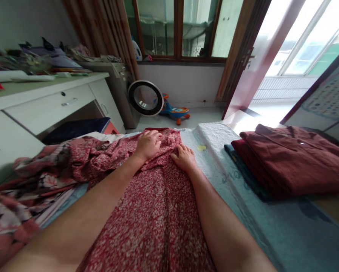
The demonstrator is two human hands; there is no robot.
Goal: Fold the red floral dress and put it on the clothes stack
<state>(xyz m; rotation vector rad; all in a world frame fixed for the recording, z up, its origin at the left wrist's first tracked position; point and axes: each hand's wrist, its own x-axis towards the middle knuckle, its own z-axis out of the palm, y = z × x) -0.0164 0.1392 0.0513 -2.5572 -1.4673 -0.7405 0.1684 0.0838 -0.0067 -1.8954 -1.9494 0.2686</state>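
Observation:
A red garment with a small pale floral print, perhaps a dress (158, 211), lies lengthwise on the bed before me. My left hand (149, 145) rests on its far end, fingers lying over the bunched cloth. To the right of it, my right hand (185, 158) is laid palm down along the garment's right edge, fingers extended. Between and beneath the hands the fabric is wrinkled, while the nearer part lies fairly smooth. A bunched part of the same print (87, 155) spreads out to the left.
Folded dark red clothes (299, 158) are stacked at the right on a light blue bed cover (243, 204). Crumpled pink patterned fabric (7, 215) lies at left. Beyond are a cluttered white desk (50, 102), a washing machine's open round door (146, 98) and a blue ride-on toy (173, 110).

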